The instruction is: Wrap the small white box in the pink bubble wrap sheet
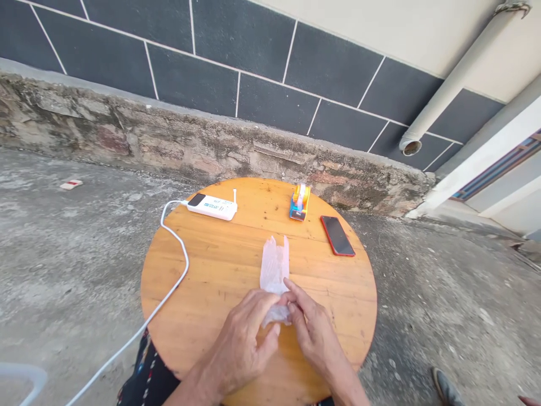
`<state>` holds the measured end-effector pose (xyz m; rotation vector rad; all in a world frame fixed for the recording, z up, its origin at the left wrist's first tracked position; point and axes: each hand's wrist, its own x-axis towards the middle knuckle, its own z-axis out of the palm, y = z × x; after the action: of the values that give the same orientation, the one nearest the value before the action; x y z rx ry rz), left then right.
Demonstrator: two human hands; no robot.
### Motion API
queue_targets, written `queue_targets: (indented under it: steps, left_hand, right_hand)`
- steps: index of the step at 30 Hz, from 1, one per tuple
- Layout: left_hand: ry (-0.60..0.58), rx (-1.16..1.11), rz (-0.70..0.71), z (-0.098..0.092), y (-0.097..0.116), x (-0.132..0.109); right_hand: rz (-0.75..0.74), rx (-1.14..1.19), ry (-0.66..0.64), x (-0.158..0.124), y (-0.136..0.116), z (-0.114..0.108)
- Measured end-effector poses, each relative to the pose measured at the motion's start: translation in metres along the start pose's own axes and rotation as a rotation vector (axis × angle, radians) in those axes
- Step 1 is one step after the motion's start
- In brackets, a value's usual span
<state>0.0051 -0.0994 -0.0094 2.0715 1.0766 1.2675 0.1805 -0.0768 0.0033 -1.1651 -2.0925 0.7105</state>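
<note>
A thin, clear plastic bag (274, 269) lies lengthwise on the round wooden table (211, 282), its handles pointing away from me. My left hand (247, 338) and my right hand (310, 327) meet at the bag's near end. Both pinch the crumpled plastic between thumb and fingers, the hands almost touching each other. The bag's near end is partly hidden under my fingers.
At the table's far side lie a white power strip (212, 206) with a white cable (177, 248) running off the left edge, a small orange and blue tape dispenser (300, 203), and a red-cased phone (337, 235). Concrete ground, a stone ledge and a tiled wall surround it.
</note>
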Motion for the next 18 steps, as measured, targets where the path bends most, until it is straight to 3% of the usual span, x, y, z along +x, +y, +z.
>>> queue_targets:
  steps: [5,13,18]
  left_hand:
    - [0.05,0.061,0.015,0.0048,-0.0036,0.0007]
    - [0.029,0.13,0.04,0.0055,-0.0005,0.0026]
    - [0.047,0.197,0.06,0.0094,-0.002,0.0024]
  right_hand:
    - [0.002,-0.129,-0.044,-0.0001,0.0012,0.0055]
    - [-0.065,-0.18,-0.076,0.0005,-0.0051,0.0009]
    - [-0.105,-0.082,0.068,-0.0063,-0.0021,0.0015]
